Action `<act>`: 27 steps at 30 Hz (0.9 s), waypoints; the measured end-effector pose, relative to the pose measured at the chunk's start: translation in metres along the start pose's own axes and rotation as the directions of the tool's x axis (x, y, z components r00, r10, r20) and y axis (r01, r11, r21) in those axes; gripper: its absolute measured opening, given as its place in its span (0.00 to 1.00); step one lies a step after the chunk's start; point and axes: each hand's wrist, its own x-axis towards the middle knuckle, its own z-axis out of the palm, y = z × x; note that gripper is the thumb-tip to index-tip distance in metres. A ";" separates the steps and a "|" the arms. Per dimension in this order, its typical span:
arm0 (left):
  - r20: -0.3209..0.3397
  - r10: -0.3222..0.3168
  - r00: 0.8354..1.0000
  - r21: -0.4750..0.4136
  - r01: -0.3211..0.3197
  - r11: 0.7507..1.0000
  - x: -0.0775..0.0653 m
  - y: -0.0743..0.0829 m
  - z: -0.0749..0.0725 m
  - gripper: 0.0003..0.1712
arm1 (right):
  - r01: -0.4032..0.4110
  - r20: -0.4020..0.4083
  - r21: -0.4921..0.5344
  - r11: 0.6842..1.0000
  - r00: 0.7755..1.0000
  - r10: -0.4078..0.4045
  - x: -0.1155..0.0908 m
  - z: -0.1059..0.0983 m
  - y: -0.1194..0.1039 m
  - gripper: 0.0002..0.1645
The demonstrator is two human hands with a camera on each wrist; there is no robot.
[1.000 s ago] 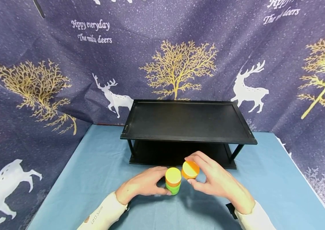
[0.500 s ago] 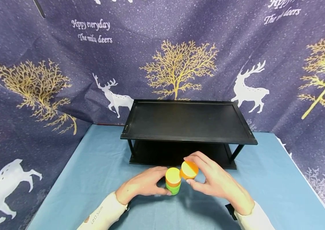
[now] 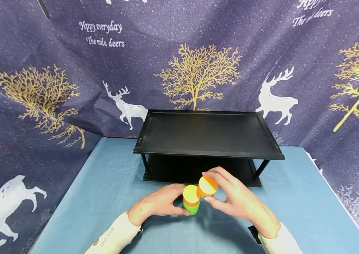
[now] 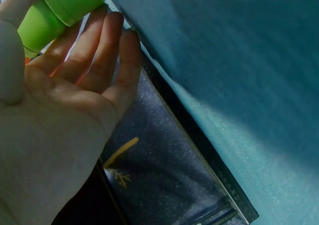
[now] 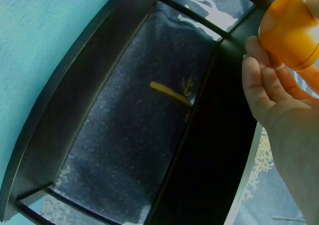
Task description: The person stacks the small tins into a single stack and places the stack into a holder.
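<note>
In the head view, a green rounded cylinder (image 3: 191,208) stands on the blue cloth with an orange rounded cylinder (image 3: 191,195) on top of it. My left hand (image 3: 163,201) grips the green one between thumb and fingers. A seam runs round the green cylinder (image 4: 70,5) in the left wrist view. My right hand (image 3: 235,192) pinches a second orange cylinder (image 3: 208,186) between thumb and fingers. It is held at the right side of the stack, slightly higher, and overlaps the stacked orange piece's edge in the head view.
Just beyond the hands stands a black two-level shelf (image 3: 205,135) with its lower board (image 3: 179,167) near the cloth. Behind it hangs a dark blue curtain (image 3: 141,63) printed with deer and trees. Blue cloth (image 3: 109,176) covers the table.
My right hand has moved a little left with its orange cylinder, closing the gap to the stack. The left hand and the stack have stayed still.
</note>
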 end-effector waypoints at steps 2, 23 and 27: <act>-0.001 0.003 1.000 -0.002 -0.003 1.000 0.000 0.000 0.000 0.36 | 0.004 -0.007 0.002 1.000 1.000 -0.004 0.001 0.001 0.000 0.40; -0.004 0.017 1.000 -0.013 -0.018 1.000 0.000 -0.001 0.000 0.35 | -0.023 -0.026 0.030 0.999 0.999 0.024 0.002 0.006 -0.003 0.45; -0.007 0.020 1.000 -0.013 -0.020 1.000 0.001 -0.001 0.000 0.34 | -0.028 -0.029 0.043 0.999 0.999 0.029 0.002 0.006 -0.003 0.43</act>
